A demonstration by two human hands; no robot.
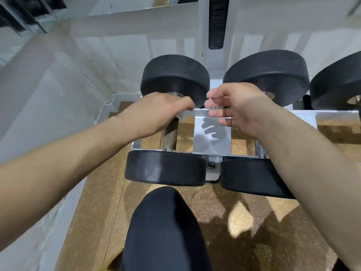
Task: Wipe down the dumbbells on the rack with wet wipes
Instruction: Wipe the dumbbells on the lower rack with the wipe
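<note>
Looking down from your head camera, you see your left hand (pixel 156 112) curled over the far end of the knurled handle of the leftmost dumbbell (pixel 171 133), at about 11 o'clock from frame centre. A scrap of wet wipe (pixel 182 116) shows under its fingers, so it grasps wipe and bar together. Your right hand (pixel 232 108), at 1 o'clock, hovers with fingers loosely bent and spread above the white rack (pixel 212 137), clasping nothing that shows, its shadow on the plate below. A second dumbbell (pixel 265 79) sits just beside the first at 2 o'clock, your right forearm crossing its handle and near head. Your dark-clad knee (pixel 166 222) rises at 6 o'clock over the speckled cork floor (pixel 244 222). A pale wall (pixel 48 85) closes the left.
</note>
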